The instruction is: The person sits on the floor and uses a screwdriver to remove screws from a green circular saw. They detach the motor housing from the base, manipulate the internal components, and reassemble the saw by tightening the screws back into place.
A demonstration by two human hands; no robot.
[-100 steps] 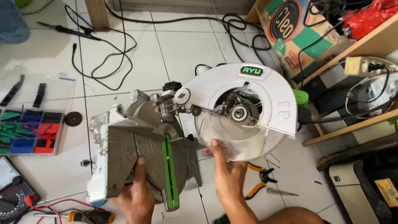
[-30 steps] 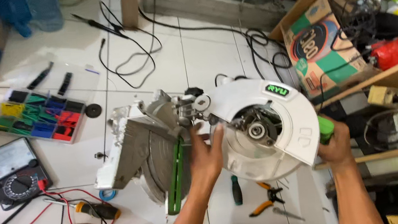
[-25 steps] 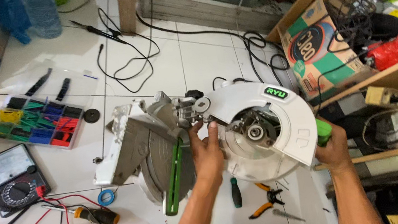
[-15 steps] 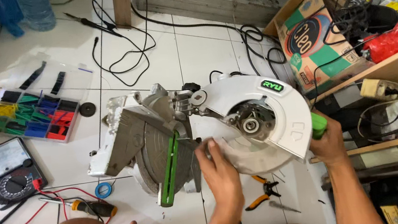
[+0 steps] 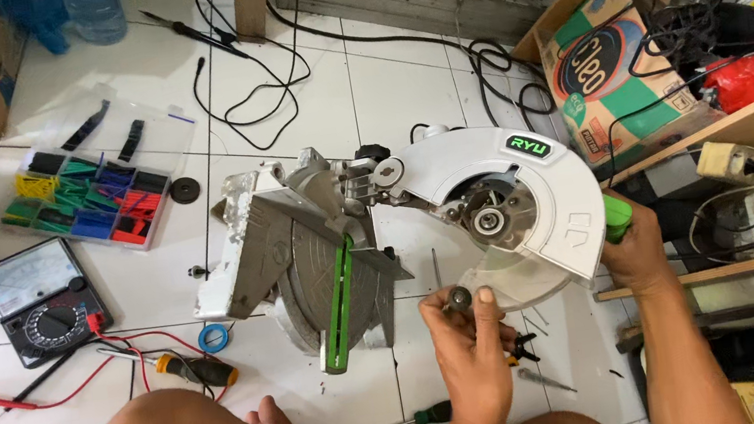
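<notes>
the left hand hovers near the middle of the scene, its fingers pinched narrow on a small round dark metal part, held just in front of the clear plastic lower guard. the right hand is wrapped around the bright green handle at the right edge of the mitre saw, which lies on the glossy white floor tiles. its smooth white curved blade housing shows a bare steel arbor; left of it sits the rough cast grey base with a green strip. a green-handled screwdriver lies near the knees, and an analogue multimeter lies far to the left.
</notes>
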